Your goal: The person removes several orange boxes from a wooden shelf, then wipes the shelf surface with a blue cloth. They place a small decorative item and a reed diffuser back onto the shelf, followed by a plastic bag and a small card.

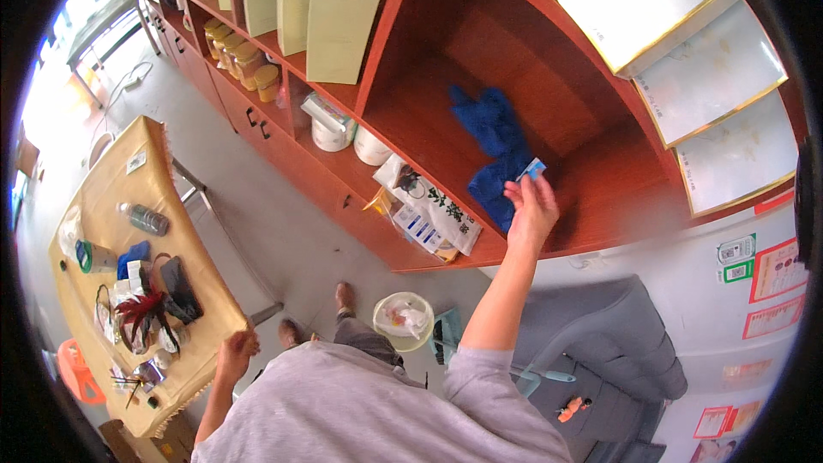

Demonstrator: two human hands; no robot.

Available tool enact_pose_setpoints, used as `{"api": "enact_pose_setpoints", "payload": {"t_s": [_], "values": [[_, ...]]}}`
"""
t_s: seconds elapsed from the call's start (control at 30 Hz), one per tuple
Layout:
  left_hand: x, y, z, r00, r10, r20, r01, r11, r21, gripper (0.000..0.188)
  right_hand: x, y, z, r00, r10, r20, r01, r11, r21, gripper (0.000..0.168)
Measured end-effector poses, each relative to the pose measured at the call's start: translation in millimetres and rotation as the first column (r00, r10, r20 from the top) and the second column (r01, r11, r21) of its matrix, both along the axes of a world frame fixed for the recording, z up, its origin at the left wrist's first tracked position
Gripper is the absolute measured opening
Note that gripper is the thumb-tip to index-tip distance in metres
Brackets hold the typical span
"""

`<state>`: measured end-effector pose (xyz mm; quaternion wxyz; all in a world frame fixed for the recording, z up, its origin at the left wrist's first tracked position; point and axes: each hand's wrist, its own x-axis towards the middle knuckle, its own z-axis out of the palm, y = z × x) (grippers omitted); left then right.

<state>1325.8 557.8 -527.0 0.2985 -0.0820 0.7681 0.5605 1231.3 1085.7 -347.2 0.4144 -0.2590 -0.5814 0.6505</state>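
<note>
My right hand (535,209) reaches into an open compartment of the reddish-brown wooden shelf unit (411,71). Between its fingertips is a small flat blue-and-white packet or card (531,170). Just beyond it, a crumpled dark blue cloth (492,119) lies along the compartment floor, and the hand overlaps its near end. Whether the fingers touch the cloth is hard to tell. My left hand (239,352) hangs low by the edge of the table with a gold tablecloth (212,308). Its fingers are curled, and nothing shows in them.
Pale boxes (347,19) and gold-edged white boxes (714,64) flank the compartment. Below sit paper rolls (371,145) and a printed bag (450,212). A waste bin (404,342) stands near my feet, beside a grey sofa (617,321). A bottle (146,218) lies on the table.
</note>
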Motion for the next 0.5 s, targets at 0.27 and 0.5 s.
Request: {"api": "enact_pose_setpoints", "payload": {"t_s": [0.27, 0.5], "values": [[-88.5, 136.1, 142.0, 0.969, -0.037, -0.245, 0.152, 0.87, 0.47, 0.024, 33.5, -146.8, 32.5, 0.848, 0.527, 0.052, -0.52, 0.848, -0.107, 0.034], [-104.2, 181.6, 181.4, 0.981, -0.058, -0.184, 0.175, 0.666, 0.725, 0.028, 49.7, -194.8, 38.9, 0.744, 0.637, 0.203, -0.652, 0.758, 0.009, 0.042]]}}
